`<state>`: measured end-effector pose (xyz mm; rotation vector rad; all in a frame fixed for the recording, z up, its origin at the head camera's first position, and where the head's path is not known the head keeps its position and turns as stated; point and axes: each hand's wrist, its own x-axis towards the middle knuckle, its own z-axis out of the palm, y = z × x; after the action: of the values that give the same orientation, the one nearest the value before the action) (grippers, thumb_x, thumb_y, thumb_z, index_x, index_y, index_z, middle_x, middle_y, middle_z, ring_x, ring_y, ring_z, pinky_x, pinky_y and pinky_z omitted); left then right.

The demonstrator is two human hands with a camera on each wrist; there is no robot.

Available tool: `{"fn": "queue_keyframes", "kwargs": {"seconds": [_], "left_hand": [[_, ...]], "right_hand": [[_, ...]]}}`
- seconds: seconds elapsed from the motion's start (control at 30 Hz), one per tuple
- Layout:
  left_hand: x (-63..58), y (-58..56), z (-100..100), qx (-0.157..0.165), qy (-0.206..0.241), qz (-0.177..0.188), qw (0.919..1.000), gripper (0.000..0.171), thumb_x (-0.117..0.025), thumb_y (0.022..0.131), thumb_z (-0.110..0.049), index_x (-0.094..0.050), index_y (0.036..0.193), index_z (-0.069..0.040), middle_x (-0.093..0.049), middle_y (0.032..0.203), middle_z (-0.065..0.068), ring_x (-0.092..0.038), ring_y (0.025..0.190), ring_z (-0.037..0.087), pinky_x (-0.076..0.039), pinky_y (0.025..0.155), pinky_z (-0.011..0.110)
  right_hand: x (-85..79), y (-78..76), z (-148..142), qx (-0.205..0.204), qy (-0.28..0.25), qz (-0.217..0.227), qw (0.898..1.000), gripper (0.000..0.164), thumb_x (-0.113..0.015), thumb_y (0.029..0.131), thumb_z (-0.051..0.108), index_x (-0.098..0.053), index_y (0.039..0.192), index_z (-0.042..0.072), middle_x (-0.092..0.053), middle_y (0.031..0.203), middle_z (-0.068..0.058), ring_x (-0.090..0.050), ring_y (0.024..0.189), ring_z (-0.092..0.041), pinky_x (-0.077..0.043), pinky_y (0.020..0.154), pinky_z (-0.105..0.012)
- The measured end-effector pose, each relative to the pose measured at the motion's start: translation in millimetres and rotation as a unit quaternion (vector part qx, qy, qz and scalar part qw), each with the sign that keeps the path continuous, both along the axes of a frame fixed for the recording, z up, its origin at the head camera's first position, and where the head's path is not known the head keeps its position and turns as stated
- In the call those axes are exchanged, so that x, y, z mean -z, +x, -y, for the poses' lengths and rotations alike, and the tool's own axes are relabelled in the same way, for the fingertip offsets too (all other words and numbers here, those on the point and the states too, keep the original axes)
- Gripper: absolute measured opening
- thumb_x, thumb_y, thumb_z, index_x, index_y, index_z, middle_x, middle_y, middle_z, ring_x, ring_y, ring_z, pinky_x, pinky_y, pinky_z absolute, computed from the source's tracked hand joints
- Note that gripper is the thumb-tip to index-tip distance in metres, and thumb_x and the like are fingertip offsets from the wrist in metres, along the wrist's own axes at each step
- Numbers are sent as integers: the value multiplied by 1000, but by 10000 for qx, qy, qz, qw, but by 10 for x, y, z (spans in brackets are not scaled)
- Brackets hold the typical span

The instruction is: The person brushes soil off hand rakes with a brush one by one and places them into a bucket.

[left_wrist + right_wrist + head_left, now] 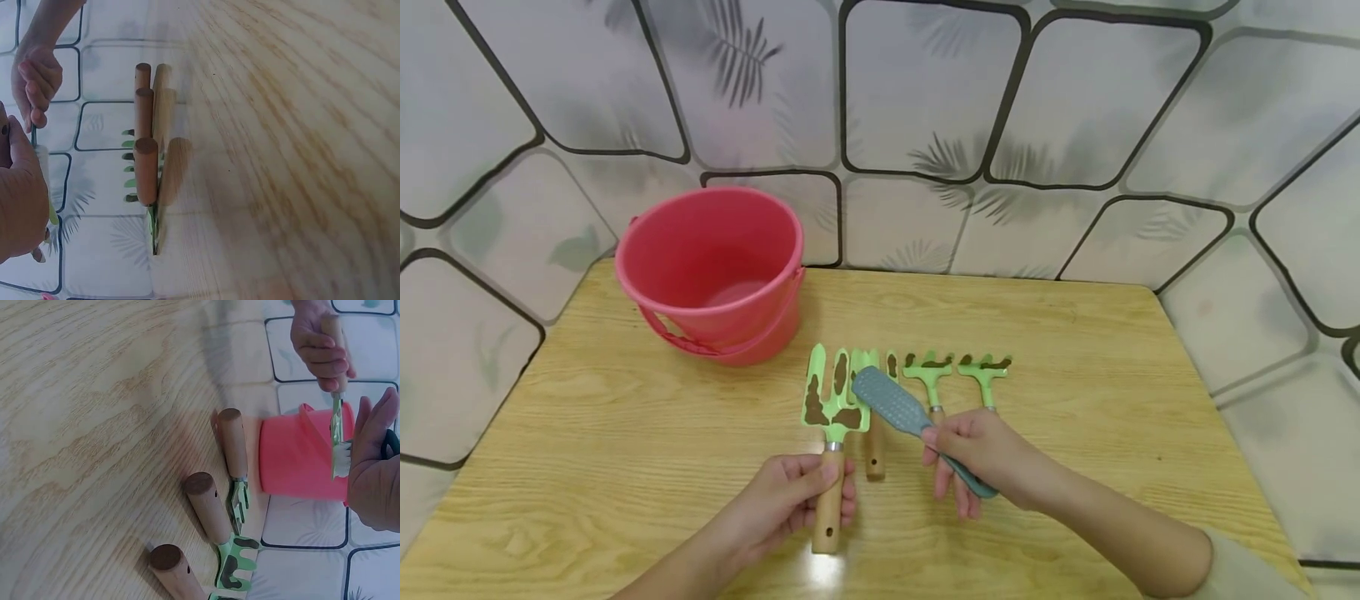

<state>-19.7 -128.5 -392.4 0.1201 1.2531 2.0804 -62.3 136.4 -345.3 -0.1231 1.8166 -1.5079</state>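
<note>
In the head view my left hand (775,504) grips the wooden handle of a green hand fork (837,421) with brown patches, raised above the table, prongs pointing away. My right hand (992,454) holds a grey-blue scrubbing brush (891,400) by its handle, with the brush head over the fork's prongs. In the right wrist view, white bristles (342,459) meet the fork's green head. Behind the brush lies another green tool (874,454), its head partly hidden. Two small green rakes (929,372) (985,372) with brown patches lie to its right.
A pink bucket (711,312) stands at the back left of the wooden table (1075,350), its handle hanging down in front. Patterned walls (925,92) border the table at the back and sides.
</note>
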Motion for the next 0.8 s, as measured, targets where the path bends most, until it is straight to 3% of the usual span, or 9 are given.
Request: {"fn": "queue_keyframes", "kwargs": {"seconds": [0.3, 0.57, 0.8], "left_hand": [[25, 36, 32, 184, 308, 84, 9993, 21, -48, 100, -18, -58, 109, -2, -68, 93, 0, -68, 85, 10, -57, 81, 29], [56, 106, 46, 40, 400, 295, 9988, 28, -47, 100, -21, -54, 114, 2, -68, 96, 2, -68, 89, 13, -56, 85, 29], [60, 116, 121, -235, 462, 407, 9978, 25, -47, 100, -20, -57, 112, 1, -69, 95, 4, -69, 89, 15, -55, 86, 30]], "right_hand": [[26, -169, 170, 347, -43, -31, 9994, 35, -49, 99, 26, -56, 88, -5, -65, 60, -7, -56, 38, -10, -48, 37, -23], [59, -436, 291, 804, -175, 47, 9966, 33, -48, 100, 25, -57, 92, -6, -64, 61, -6, -55, 39, -9, -48, 37, -21], [-8, -404, 209, 696, -186, 157, 9973, 34, -48, 99, 27, -57, 92, -5, -64, 60, -5, -53, 38, -9, -46, 38, -22]]}}
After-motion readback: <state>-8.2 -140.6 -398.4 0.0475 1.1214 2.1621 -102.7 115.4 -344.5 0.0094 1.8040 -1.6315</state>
